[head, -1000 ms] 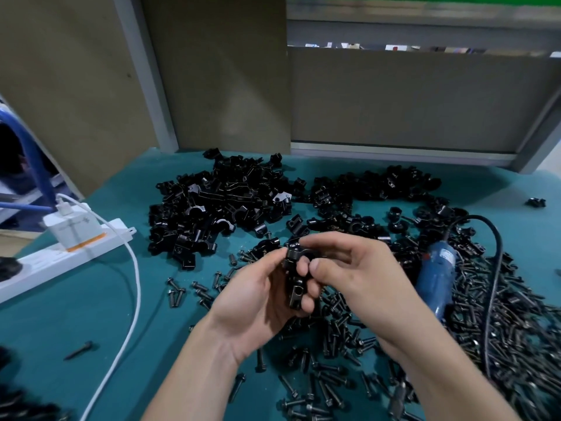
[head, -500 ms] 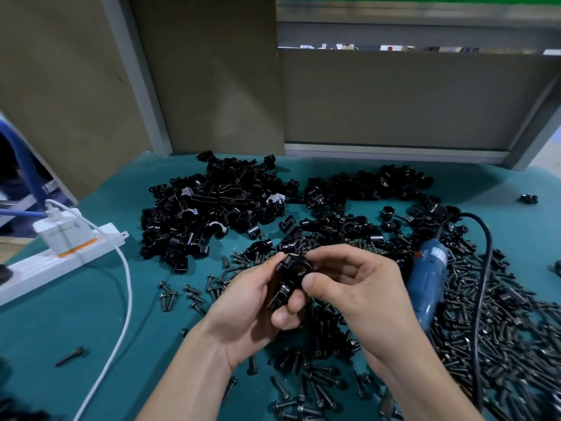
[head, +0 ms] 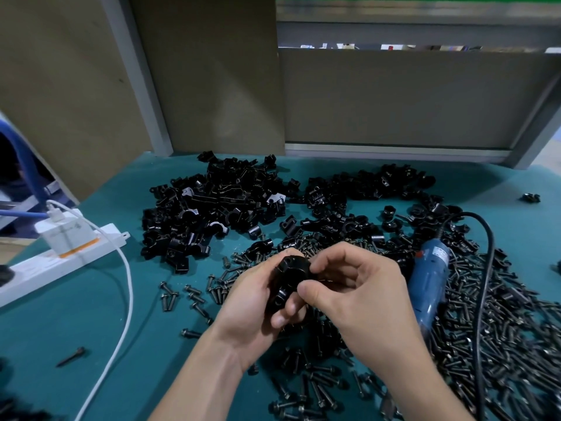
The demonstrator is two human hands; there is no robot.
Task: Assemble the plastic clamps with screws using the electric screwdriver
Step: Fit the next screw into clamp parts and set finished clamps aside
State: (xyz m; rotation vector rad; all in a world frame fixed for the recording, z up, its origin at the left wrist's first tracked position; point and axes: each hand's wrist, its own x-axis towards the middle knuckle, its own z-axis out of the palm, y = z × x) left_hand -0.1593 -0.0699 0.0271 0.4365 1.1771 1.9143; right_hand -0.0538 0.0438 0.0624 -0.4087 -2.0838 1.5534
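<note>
A black plastic clamp [head: 290, 276] is held above the teal table between both hands. My left hand [head: 255, 302] cups it from the left and below, fingers curled round it. My right hand [head: 352, 287] pinches its right side with thumb and fingertips. A pile of black clamp parts [head: 218, 208] lies behind the hands. Black screws [head: 501, 344] are strewn thickly to the right and in front. The blue electric screwdriver [head: 431, 278] lies on the screws just right of my right hand, its black cord [head: 485, 268] looping away.
A white power strip [head: 60, 256] with a white charger and cable [head: 121, 299] sits at the left. A few loose screws [head: 170, 296] lie left of the hands, and a single one [head: 71, 356] nearer the front left. Brown panels [head: 394, 95] wall the back of the table.
Both hands have lowered slightly and turned the clamp between them; the right thumb and fingers now close on its right side. The view has shifted a little.
</note>
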